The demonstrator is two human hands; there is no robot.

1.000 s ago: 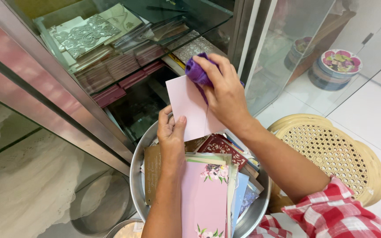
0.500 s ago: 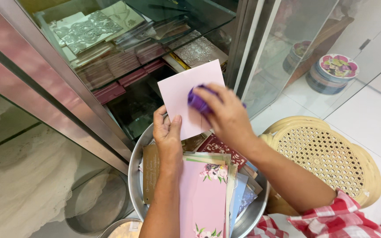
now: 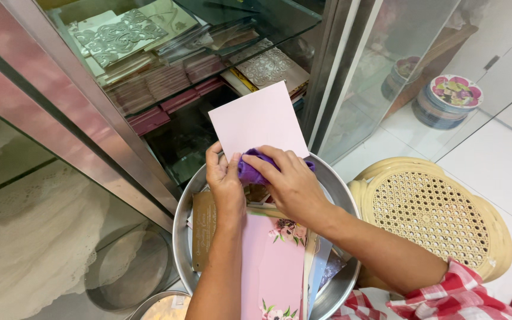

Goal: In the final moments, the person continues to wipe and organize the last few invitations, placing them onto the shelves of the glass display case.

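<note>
Standing along the left and top: glass display cabinet (image 3: 149, 77) with metal frame, shelves carrying stacked cards (image 3: 143, 41), silver-patterned and pink ones, all behind glass. Lying at bottom left behind the lower pane: white lace cloth (image 3: 25, 249). Sitting on the tiled floor at right, just beside the basin: round cane stool (image 3: 440, 213). Resting further back near the top right corner: round tin with flowered lid (image 3: 454, 95). Sitting at bottom centre against the cabinet's lower frame: round metal basin (image 3: 180, 237), holding upright cards, among them a large pink floral card (image 3: 274, 266) in the middle and a brown card (image 3: 204, 228) leaning at the left rim. Showing at the bottom edge, left of the basin: part of another metal container (image 3: 158, 305).

Being held upright above the basin's far rim, in front of the open cabinet: plain pale pink card (image 3: 259, 121), its lower edge hidden behind both hands. Gripping that card's lower left edge, fingers closed on it: left hand (image 3: 225, 181). Pressing against the card's lower part, fingers curled tight around a bunched purple cloth (image 3: 250, 172): right hand (image 3: 288, 184). Crossing over the basin contents and blocking the cards beneath: both forearms. Showing at bottom right: red-and-white checked sleeve (image 3: 445, 299).
</note>
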